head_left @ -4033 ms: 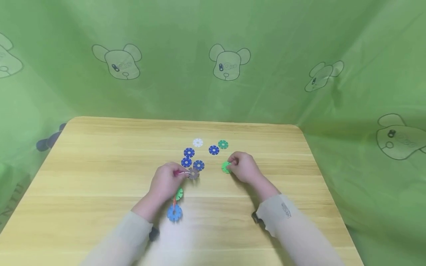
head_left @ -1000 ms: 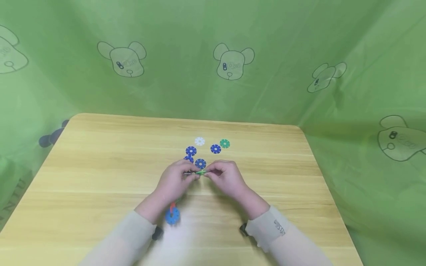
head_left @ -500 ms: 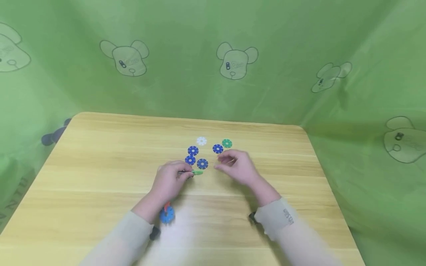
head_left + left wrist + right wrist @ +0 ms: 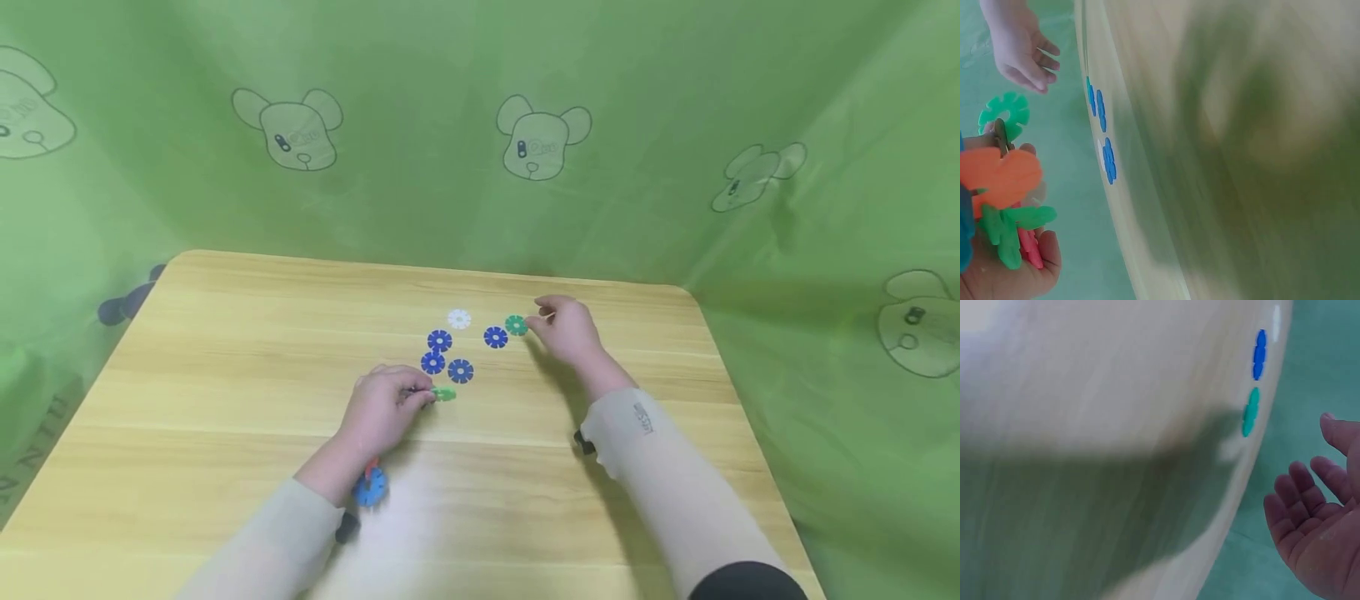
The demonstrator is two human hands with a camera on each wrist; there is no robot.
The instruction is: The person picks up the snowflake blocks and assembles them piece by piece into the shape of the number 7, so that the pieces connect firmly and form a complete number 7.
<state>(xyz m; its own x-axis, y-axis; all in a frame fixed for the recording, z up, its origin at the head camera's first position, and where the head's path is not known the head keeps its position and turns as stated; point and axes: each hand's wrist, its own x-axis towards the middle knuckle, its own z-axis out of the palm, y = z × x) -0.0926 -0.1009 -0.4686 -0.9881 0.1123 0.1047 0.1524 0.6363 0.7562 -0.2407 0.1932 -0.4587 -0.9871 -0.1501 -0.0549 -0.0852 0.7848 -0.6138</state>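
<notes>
My left hand (image 4: pixel 384 408) pinches a chain of notched plastic snowflake discs joined by their slots. A bright green disc (image 4: pixel 444 393) sticks out beyond its fingertips, and a light blue disc (image 4: pixel 370 487) hangs below the wrist. Between them, the left wrist view shows an orange disc (image 4: pixel 1000 178), a green disc (image 4: pixel 1013 228), a pink disc (image 4: pixel 1030 249) and a dark brownish disc (image 4: pixel 1001 136). My right hand (image 4: pixel 568 329), fingers loosely bent and holding nothing, hovers just right of a teal-green disc (image 4: pixel 516 325); the right wrist view shows its bare palm.
Several dark blue discs (image 4: pixel 461 372) lie flat on the wooden table (image 4: pixel 262 350), with a white disc (image 4: pixel 460 319) behind them. Another blue disc (image 4: pixel 496 337) lies beside the teal-green one. A green curtain (image 4: pixel 420 200) with bear faces hangs behind the table.
The right hand brought the bright green disc to the chain in the left hand and let go of it there. It then moved away right and back, towards the teal-green disc.
</notes>
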